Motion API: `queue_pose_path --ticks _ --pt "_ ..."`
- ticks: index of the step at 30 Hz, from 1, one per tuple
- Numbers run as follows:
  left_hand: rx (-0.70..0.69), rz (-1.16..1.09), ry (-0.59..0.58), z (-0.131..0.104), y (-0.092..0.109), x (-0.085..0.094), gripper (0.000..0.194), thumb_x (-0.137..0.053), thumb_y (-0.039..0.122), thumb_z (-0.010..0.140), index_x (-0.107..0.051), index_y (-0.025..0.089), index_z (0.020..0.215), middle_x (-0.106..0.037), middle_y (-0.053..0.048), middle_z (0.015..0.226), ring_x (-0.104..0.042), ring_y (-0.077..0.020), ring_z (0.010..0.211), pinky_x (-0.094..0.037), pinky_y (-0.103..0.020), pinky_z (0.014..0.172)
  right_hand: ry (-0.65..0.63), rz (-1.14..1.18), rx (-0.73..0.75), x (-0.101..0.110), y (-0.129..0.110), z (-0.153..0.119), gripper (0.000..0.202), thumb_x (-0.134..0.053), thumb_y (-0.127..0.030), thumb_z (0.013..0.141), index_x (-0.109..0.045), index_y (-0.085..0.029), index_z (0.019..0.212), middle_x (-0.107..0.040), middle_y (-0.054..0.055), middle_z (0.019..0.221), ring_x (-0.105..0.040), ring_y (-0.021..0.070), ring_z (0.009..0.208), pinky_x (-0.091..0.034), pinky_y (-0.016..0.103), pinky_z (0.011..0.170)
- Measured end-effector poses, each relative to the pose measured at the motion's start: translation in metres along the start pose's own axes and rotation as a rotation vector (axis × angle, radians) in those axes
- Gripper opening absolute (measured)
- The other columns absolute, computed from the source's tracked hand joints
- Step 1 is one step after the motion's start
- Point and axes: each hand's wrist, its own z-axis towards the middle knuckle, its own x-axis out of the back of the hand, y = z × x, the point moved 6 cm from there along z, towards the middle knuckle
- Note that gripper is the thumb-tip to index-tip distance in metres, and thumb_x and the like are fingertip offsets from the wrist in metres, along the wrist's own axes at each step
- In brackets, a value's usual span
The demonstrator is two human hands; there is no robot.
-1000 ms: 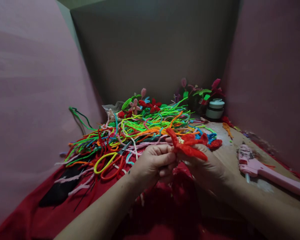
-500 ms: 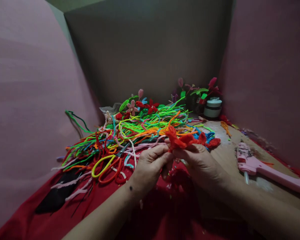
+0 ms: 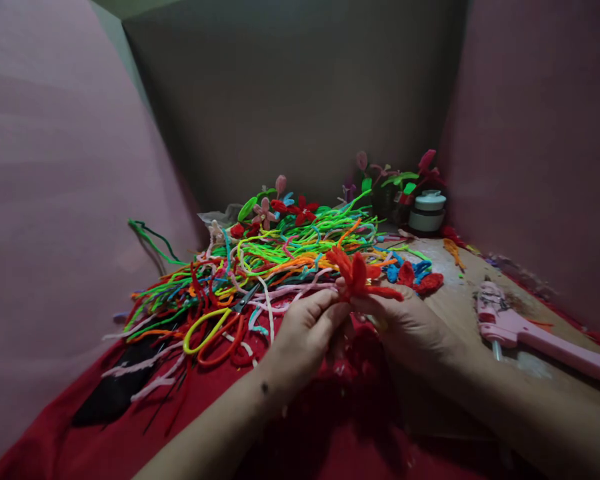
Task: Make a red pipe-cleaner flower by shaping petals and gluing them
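A fuzzy red flower (image 3: 359,275) with several spread petals is held between both hands near the middle of the view. My left hand (image 3: 307,333) pinches its base from the left, fingertips pressed together. My right hand (image 3: 410,327) grips the same base from the right, its thumb and fingers closed just under the petals. The two hands' fingertips meet or nearly meet below the flower. Just beyond them spreads a tangled heap of coloured pipe cleaners (image 3: 280,250).
Scissors (image 3: 207,331) with yellow and orange handles lie left of my hands. A pink glue gun (image 3: 545,339) rests at the right. Red and blue pieces (image 3: 430,284) lie beyond my right hand. Finished flowers (image 3: 304,211) and a lidded jar (image 3: 427,211) stand at the back.
The red flower has turned in my fingers, so its petals now point up and out to the right. Both hands have shifted only slightly.
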Motion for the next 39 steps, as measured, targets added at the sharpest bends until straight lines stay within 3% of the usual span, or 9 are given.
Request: queue_pose_path --ticks 2,4,15,19,25,30,34,37,39 --pt "-0.181 0.267 0.175 -0.003 0.008 0.005 0.014 -0.060 0.030 0.078 -0.060 0.017 0.080 -0.057 -0.001 0.066 -0.051 -0.0097 0.056 -0.038 -0.020 0.053 0.019 0.012 0.018 0.001 0.002 0.001 0.016 -0.071 -0.029 0.070 -0.073 -0.022 0.085 -0.069 0.003 0.077 -0.059 0.0186 0.077 -0.045 0.036 0.078" --pt "-0.259 0.386 0.248 -0.005 0.009 0.006 0.010 -0.058 0.027 0.079 -0.061 0.018 0.081 -0.057 0.000 0.067 -0.050 -0.0101 0.059 -0.038 -0.020 0.056 0.024 0.000 0.036 0.001 0.001 0.001 0.017 -0.070 -0.027 0.071 -0.073 -0.022 0.087 -0.070 0.002 0.081 -0.059 0.0180 0.080 -0.043 0.036 0.083" --pt "0.046 0.066 0.198 0.000 0.004 0.005 0.026 -0.053 0.035 0.082 -0.052 0.015 0.065 -0.043 0.006 0.046 -0.032 -0.0032 0.034 -0.023 -0.016 0.034 0.078 -0.289 0.069 0.004 -0.011 -0.001 0.022 -0.069 -0.032 0.072 -0.073 -0.027 0.093 -0.070 0.003 0.090 -0.059 0.0213 0.093 -0.042 0.039 0.087" --pt "0.126 -0.199 0.103 0.002 -0.003 -0.003 0.023 -0.058 0.033 0.080 -0.052 0.014 0.068 -0.045 0.006 0.046 -0.029 -0.0016 0.032 -0.020 -0.014 0.032 0.072 -0.212 0.105 0.004 -0.007 0.000 0.019 -0.064 -0.028 0.077 -0.072 -0.026 0.093 -0.070 0.002 0.085 -0.059 0.0192 0.088 -0.043 0.035 0.081" --pt "0.125 -0.644 -0.180 0.003 -0.008 -0.016 0.019 -0.057 0.032 0.081 -0.054 0.015 0.074 -0.040 0.009 0.040 -0.015 -0.0004 0.025 -0.022 -0.013 0.027 0.040 -0.051 0.044 -0.002 -0.007 -0.001 0.011 -0.065 -0.021 0.072 -0.072 -0.021 0.081 -0.062 -0.001 0.069 -0.049 0.0103 0.062 -0.039 0.024 0.060" --pt "0.205 -0.713 -0.373 0.003 -0.014 -0.021 0.017 -0.054 0.030 0.083 -0.053 0.015 0.074 -0.028 0.012 0.034 -0.009 -0.0014 0.025 -0.022 -0.013 0.026 -0.059 0.065 -0.086 -0.011 -0.003 -0.002 0.006 -0.070 -0.023 0.067 -0.072 -0.019 0.070 -0.061 -0.001 0.062 -0.048 0.0093 0.058 -0.038 0.023 0.057" --pt "0.109 -0.336 -0.162 0.009 -0.012 -0.012 0.027 -0.052 0.040 0.083 -0.053 0.015 0.075 -0.043 0.006 0.044 -0.030 -0.0033 0.029 -0.026 -0.015 0.031 0.037 0.074 -0.042 0.000 0.002 0.001 0.013 -0.073 -0.025 0.065 -0.073 -0.021 0.077 -0.066 0.001 0.070 -0.054 0.0122 0.063 -0.042 0.027 0.064" --pt "-0.107 0.117 0.118 0.007 -0.002 0.000 0.021 -0.055 0.036 0.082 -0.056 0.015 0.080 -0.050 0.003 0.057 -0.042 -0.0055 0.041 -0.032 -0.017 0.040 0.078 0.009 0.023 0.006 0.003 0.001 0.015 -0.070 -0.027 0.071 -0.073 -0.024 0.085 -0.068 0.001 0.079 -0.057 0.0146 0.074 -0.043 0.031 0.076" --pt "-0.289 0.361 0.218 0.002 0.006 0.002 0.013 -0.053 0.029 0.083 -0.058 0.017 0.085 -0.051 0.003 0.061 -0.042 -0.0064 0.046 -0.034 -0.018 0.046 0.097 -0.059 0.082 0.008 0.001 0.000 0.015 -0.068 -0.026 0.073 -0.073 -0.026 0.088 -0.069 0.001 0.084 -0.058 0.0156 0.083 -0.041 0.033 0.085"
